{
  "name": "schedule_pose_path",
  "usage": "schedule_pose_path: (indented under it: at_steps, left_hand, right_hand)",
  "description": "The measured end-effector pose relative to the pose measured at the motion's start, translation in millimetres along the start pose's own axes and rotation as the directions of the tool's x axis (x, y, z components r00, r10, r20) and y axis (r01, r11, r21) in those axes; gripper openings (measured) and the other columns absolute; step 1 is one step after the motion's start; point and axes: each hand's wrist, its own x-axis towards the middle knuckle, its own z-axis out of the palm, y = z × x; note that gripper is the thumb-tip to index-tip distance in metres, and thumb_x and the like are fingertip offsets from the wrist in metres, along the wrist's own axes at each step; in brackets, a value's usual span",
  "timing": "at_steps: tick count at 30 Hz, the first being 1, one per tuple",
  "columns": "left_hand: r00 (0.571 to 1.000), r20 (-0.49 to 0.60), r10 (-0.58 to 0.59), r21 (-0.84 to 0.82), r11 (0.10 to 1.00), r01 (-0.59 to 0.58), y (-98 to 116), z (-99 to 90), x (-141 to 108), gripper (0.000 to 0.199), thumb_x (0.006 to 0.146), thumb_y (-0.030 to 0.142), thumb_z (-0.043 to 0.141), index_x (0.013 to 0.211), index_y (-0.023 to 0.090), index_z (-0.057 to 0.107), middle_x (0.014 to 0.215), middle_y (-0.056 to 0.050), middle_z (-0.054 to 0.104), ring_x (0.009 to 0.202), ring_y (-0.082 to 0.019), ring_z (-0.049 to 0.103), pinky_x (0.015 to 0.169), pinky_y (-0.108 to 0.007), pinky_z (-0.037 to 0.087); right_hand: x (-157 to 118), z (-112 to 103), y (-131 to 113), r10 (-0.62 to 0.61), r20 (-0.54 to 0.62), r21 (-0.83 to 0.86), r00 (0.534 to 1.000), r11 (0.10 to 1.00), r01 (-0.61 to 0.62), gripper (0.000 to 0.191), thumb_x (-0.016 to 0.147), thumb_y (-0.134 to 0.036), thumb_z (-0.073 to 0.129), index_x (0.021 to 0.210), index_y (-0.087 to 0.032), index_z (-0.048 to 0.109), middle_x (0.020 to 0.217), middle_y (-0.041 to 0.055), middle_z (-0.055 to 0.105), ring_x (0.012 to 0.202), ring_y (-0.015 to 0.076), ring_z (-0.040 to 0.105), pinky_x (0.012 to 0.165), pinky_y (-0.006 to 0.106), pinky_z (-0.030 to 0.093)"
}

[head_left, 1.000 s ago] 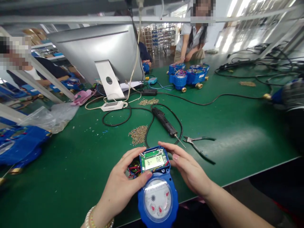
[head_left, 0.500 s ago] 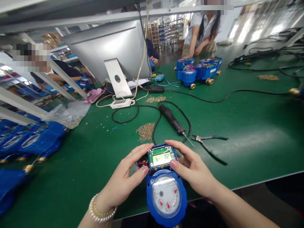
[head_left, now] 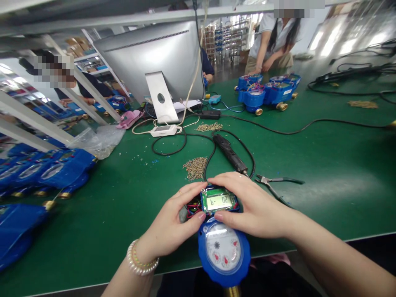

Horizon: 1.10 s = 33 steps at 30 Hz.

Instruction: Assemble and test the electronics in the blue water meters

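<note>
Busy workshop, green desk (head_left: 318,159), loose kit close to the work. Blue meter (head_left: 223,249) is at the desk's front edge, between the person's hands. Left hand (head_left: 167,227) grips the left side of its top box, thumb near the lower rim; right hand (head_left: 256,206) is wrapped over the right side, fingers on top, thumb below. Neither is free.

Risks: red wires (head_left: 194,208) bulge out by the left fingers. Squeeze carelessly and one could get pinched or tugged loose. Green board (head_left: 213,192) shows around the lit screen (head_left: 219,201); stray thumb pressure could hurt it. Brass end (head_left: 233,291) pokes out on the near side; slack grip and the thing could tip off. Can't tell from here whether anything supports the underside. Bead bracelet (head_left: 140,260) could snag a wire if that wrist swings in.

Surface: screw pile (head_left: 195,168) just beyond the hands, second pile (head_left: 209,127) farther back. Power screwdriver (head_left: 230,153) lies tip-end behind the right hand, black cable (head_left: 168,154) looped about; catch that and screws scatter. Pliers (head_left: 287,180) near the right forearm.

Room: monitor (head_left: 154,57) back-on, more meters (head_left: 66,167) at left, far cluster (head_left: 253,99) with a light-shirted person (head_left: 272,39) beside it, metal racks (head_left: 222,39) behind.
</note>
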Motion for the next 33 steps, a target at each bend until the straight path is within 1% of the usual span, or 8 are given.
schedule_pose_path:
  at_steps: [3, 6, 12, 16, 19, 23, 27, 33]
  left_hand:
    - [1.000, 0.002, 0.007, 0.051, 0.999, -0.007, 2.4, 0.3, -1.1, 0.054, 0.083, 0.025, 0.061, 0.134, 0.028, 0.045, 0.140, -0.001, 0.047, 0.129, -0.018, 0.042, 0.111, -0.031, 0.032]
    - [1.000, 0.005, 0.003, 0.119, 0.993, -0.003, 5.6, 0.4, -2.2, 0.059, 0.080, 0.026, 0.063, 0.136, 0.026, 0.043, 0.141, -0.002, 0.047, 0.129, -0.019, 0.042, 0.110, -0.032, 0.033]
    - [1.000, -0.005, 0.001, 0.115, 0.993, 0.000, 5.0, 0.2, -0.6, 0.059, 0.079, 0.029, 0.064, 0.135, 0.022, 0.044, 0.140, -0.004, 0.049, 0.128, -0.020, 0.046, 0.110, -0.035, 0.036]
    - [0.996, -0.089, -0.011, 0.080, 0.997, 0.018, 4.4, 3.0, -2.5, 0.054, 0.077, 0.028, 0.066, 0.127, 0.022, 0.047, 0.139, -0.006, 0.050, 0.125, -0.021, 0.049, 0.107, -0.036, 0.039]
    - [0.989, -0.148, 0.020, 0.099, 0.995, -0.005, 4.4, 6.4, -5.3, 0.047, 0.076, 0.026, 0.066, 0.120, 0.021, 0.051, 0.136, -0.006, 0.054, 0.122, -0.021, 0.052, 0.106, -0.036, 0.040]
    - [0.980, -0.188, 0.070, 0.139, 0.989, -0.044, 4.0, 10.6, -7.9, 0.052, 0.076, 0.023, 0.065, 0.125, 0.021, 0.049, 0.130, -0.005, 0.058, 0.118, -0.019, 0.055, 0.103, -0.034, 0.043]
    - [0.968, -0.223, 0.112, 0.196, 0.978, -0.068, 6.1, 15.4, -8.3, 0.056, 0.074, 0.024, 0.065, 0.127, 0.019, 0.047, 0.130, -0.006, 0.058, 0.118, -0.020, 0.054, 0.103, -0.035, 0.043]
    - [0.945, -0.320, 0.071, 0.236, 0.972, 0.007, 13.3, 26.9, -6.1, 0.050, 0.073, 0.023, 0.062, 0.121, 0.016, 0.049, 0.122, -0.009, 0.061, 0.113, -0.022, 0.057, 0.101, -0.039, 0.046]
  right_hand:
    - [6.2, -2.6, 2.5, 0.005, 0.107, -0.033, 0.994, 0.999, -0.001, 0.062, 0.076, -0.039, 0.067, 0.130, -0.015, 0.048, 0.125, 0.0126, 0.057, 0.114, 0.0271, 0.053, 0.097, 0.044, 0.045]
    - [6.3, -6.2, 7.3, 0.030, 0.168, -0.027, 0.985, 0.999, -0.026, 0.067, 0.076, -0.041, 0.068, 0.133, -0.018, 0.044, 0.130, 0.0107, 0.055, 0.116, 0.0258, 0.054, 0.098, 0.041, 0.046]
    - [9.4, -4.6, 8.4, 0.023, 0.148, -0.073, 0.989, 0.997, -0.013, 0.064, 0.074, -0.045, 0.070, 0.129, -0.020, 0.049, 0.128, 0.0094, 0.058, 0.114, 0.0257, 0.058, 0.094, 0.039, 0.049]
    - [13.5, -2.1, 7.8, 0.015, 0.162, -0.107, 0.987, 0.994, 0.003, 0.065, 0.072, -0.047, 0.072, 0.126, -0.019, 0.052, 0.123, 0.0088, 0.062, 0.109, 0.0247, 0.061, 0.089, 0.036, 0.051]
    - [14.6, -3.1, 8.9, -0.017, 0.158, -0.134, 0.987, 0.990, 0.038, 0.065, 0.071, -0.047, 0.072, 0.125, -0.017, 0.053, 0.120, 0.0090, 0.064, 0.106, 0.0244, 0.062, 0.088, 0.035, 0.051]
    - [14.3, -5.3, 9.8, -0.064, 0.119, -0.132, 0.991, 0.988, 0.080, 0.059, 0.072, -0.044, 0.072, 0.122, -0.017, 0.057, 0.114, 0.0074, 0.067, 0.101, 0.0224, 0.064, 0.086, 0.032, 0.051]
    - [15.2, -6.4, 9.0, -0.066, 0.088, -0.101, 0.994, 0.992, 0.074, 0.056, 0.071, -0.042, 0.073, 0.119, -0.016, 0.059, 0.112, 0.0061, 0.068, 0.099, 0.0210, 0.065, 0.085, 0.030, 0.052]
    - [18.2, -7.4, 7.3, -0.050, 0.082, -0.098, 0.995, 0.993, 0.058, 0.056, 0.069, -0.041, 0.075, 0.117, -0.016, 0.062, 0.109, 0.0055, 0.069, 0.096, 0.0212, 0.067, 0.083, 0.031, 0.053]
